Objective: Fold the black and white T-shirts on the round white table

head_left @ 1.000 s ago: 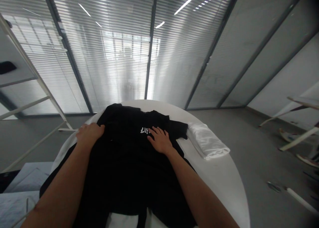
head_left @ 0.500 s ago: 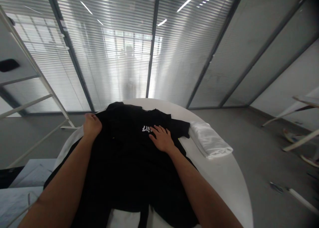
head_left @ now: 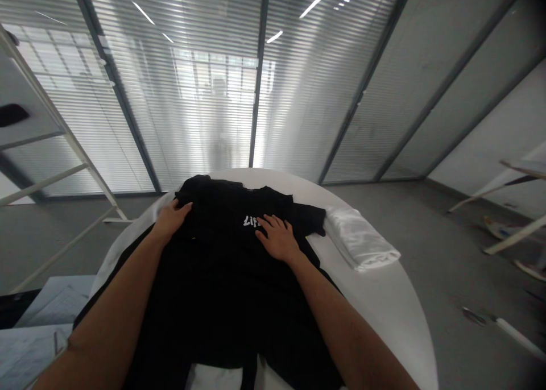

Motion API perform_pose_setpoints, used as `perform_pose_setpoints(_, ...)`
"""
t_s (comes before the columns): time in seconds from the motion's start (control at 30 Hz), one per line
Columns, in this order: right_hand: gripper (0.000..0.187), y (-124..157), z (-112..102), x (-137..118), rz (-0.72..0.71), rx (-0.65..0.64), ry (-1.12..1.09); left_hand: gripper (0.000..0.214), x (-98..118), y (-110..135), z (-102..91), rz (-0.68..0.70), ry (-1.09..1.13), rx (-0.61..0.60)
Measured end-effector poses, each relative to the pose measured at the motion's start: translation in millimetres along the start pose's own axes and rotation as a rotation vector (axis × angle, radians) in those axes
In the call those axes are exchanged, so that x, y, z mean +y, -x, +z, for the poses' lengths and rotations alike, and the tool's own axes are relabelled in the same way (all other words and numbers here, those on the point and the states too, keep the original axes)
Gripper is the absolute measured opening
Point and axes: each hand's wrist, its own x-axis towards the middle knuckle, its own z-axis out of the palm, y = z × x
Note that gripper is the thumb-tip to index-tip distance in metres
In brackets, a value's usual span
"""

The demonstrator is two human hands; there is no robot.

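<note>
A black T-shirt (head_left: 222, 259) with white lettering on its chest lies spread over the round white table (head_left: 384, 310). My right hand (head_left: 279, 239) rests flat on the chest, fingers spread, covering part of the lettering. At the shirt's left edge, beside the sleeve, is my left hand (head_left: 170, 222); its thumb and fingers are apart and touch the black cloth. The shirt's right sleeve (head_left: 309, 218) lies stretched toward a folded white cloth (head_left: 362, 239).
A white metal frame (head_left: 81, 151) stands on the left, near papers (head_left: 55, 302) beside the table. Behind the table are glass panels with blinds (head_left: 205, 111). Pale furniture legs (head_left: 516, 233) and a few items lie to the right, on the grey floor (head_left: 409, 214).
My left hand has moved right and slightly down, from pulling the left sleeve outward; its fingers have parted and the sleeve is drawn in. My right hand stays on the chest.
</note>
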Motion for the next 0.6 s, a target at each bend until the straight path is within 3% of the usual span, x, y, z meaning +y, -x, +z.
perform_pose_setpoints(0.07, 0.054, 0.0, -0.8, -0.5, 0.006, -0.01, 0.007, 0.042, -2.7, 0.0, 3.6, 0.048, -0.205, 0.011)
perform_pose_setpoints(0.13, 0.054, -0.1, -1.1, -0.7, 0.006, -0.014, 0.01, 0.047, -4.4, -0.6, 4.5, 0.06, -0.238, 0.028)
perform_pose_setpoints(0.3, 0.053, -0.8, 1.1, 0.5, 0.0, 0.005, 0.002, 0.037, -6.4, 0.6, 2.7, 0.014, -0.023, -0.058)
perform_pose_setpoints(0.6, 0.053, -2.0, 3.6, 1.4, -0.003, 0.006, 0.002, 0.034, -1.1, 0.8, 8.3, 0.078, 0.058, 0.062)
